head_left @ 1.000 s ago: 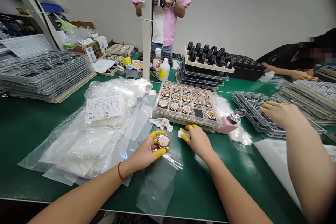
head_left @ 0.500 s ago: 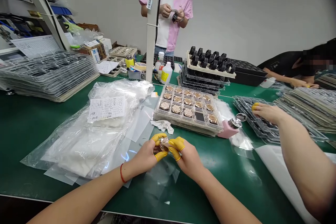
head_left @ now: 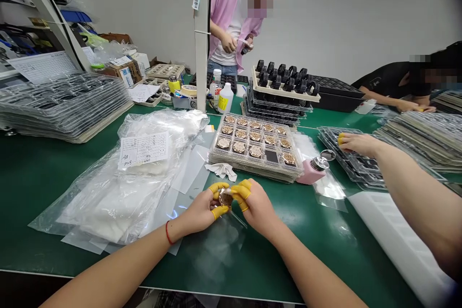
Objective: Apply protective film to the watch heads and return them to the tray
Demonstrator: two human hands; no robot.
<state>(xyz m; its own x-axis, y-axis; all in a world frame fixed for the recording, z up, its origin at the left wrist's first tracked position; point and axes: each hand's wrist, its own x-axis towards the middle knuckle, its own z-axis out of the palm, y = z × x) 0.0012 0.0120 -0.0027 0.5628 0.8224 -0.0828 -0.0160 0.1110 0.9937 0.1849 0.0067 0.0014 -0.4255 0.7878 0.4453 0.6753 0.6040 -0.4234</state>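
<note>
Across the green surface (head_left: 325, 245), a clear tray of rose-gold watch heads (head_left: 252, 147) sits just ahead of the left hand (head_left: 195, 214) and right hand (head_left: 258, 209); a co-worker's hand (head_left: 357, 144) rests on stacked clear trays (head_left: 346, 163) off right. Yellow-cotted fingers (head_left: 241, 191) of both hands close narrow on one rose-gold watch head (head_left: 225, 198), held over a clear plastic sheet (head_left: 216, 245).

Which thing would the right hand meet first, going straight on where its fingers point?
The round rose-gold watch case in the left hand; yellow-cotted fingers of the right hand seem to touch it.
</note>
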